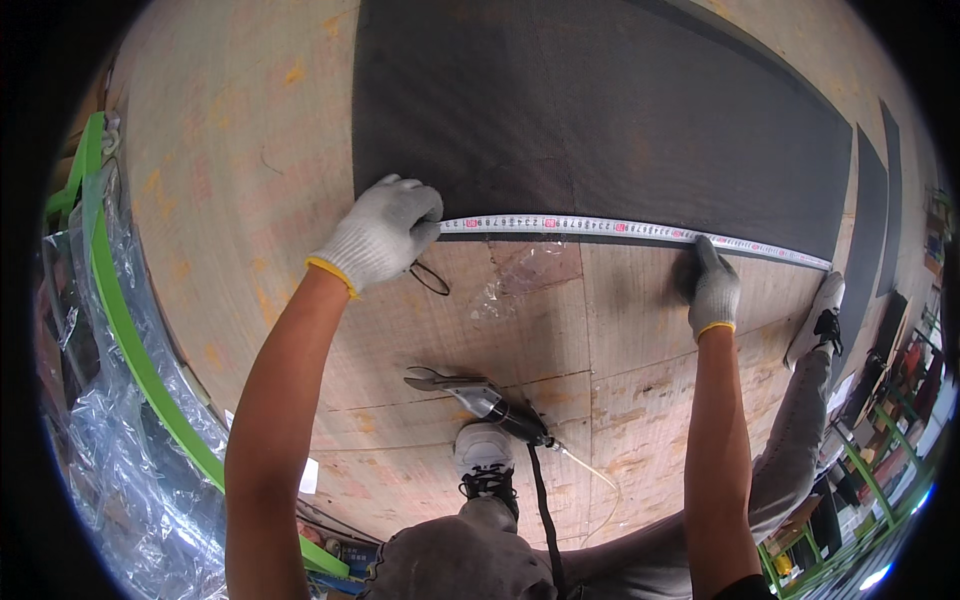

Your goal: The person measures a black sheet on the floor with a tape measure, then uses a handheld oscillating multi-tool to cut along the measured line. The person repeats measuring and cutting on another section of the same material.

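Observation:
My left hand (388, 232), in a white knit glove with a yellow cuff, is closed at the near left corner of a large dark grey sheet (610, 110). It grips a tape measure, whose case is hidden by the fingers; a black strap loop (430, 280) hangs beside it. The white tape blade (590, 227) runs rightward along the sheet's near edge, ending near my right shoe (818, 315). My right hand (714, 290), gloved alike, has its index finger stretched out with its tip on the blade. The other fingers are partly hidden.
Power shears (490, 402) with metal jaws and a thin hose lie on the wooden floor (400, 350) by my left shoe (484, 450). A green frame (130, 330) and clear plastic wrap (130, 450) stand at left. More dark strips (870, 220) lie at right, near green shelving (870, 470).

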The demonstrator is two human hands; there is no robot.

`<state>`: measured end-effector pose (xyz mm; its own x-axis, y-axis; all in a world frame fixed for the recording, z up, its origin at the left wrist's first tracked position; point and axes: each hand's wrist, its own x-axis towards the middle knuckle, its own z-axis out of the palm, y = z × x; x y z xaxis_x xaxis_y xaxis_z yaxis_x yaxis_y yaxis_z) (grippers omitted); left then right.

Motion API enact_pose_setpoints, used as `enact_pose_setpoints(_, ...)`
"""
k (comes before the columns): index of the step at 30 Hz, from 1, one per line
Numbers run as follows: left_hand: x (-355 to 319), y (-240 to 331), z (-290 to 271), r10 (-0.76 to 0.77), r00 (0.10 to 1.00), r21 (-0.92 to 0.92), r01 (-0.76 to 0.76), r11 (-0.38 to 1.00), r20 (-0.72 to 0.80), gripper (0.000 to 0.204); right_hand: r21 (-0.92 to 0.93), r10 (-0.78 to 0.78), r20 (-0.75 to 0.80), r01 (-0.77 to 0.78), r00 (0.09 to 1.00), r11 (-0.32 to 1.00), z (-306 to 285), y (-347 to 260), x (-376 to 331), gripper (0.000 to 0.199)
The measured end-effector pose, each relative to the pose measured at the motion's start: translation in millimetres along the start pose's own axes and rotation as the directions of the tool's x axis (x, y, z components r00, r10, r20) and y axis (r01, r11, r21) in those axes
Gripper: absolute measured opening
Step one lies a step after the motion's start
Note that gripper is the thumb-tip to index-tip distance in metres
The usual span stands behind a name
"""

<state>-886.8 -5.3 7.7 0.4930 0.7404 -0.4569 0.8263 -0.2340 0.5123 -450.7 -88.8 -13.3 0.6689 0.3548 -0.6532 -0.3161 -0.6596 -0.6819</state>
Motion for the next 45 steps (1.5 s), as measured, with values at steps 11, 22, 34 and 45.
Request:
enact_pose_setpoints(11,-1,-10,6,0.105,0.992,-0.029,-0.107,0.994,-0.072,0.008,-0.027,-0.016,0.05,0.017,0.999,0.999,-5,7,5,0.02)
enact_pose_setpoints(22,-1,-11,9,0.173,0.977,-0.017,-0.176,0.984,-0.127,0.008,-0.102,-0.05,0.018,0.051,0.999,0.993,-13,20,21,0.042)
enact_pose_setpoints(34,-2,-22,21,0.249,0.939,0.011,-0.253,0.967,-0.237,0.008,-0.053,-0.041,0.078,0.046,0.996,0.998,-8,22,16,0.024)
enact_pose_setpoints(45,1,-16,17,0.188,0.965,-0.035,-0.197,0.98,-0.183,0.005,-0.054,0.014,0.025,-0.013,1.0,0.998,0,10,-1,0.031)
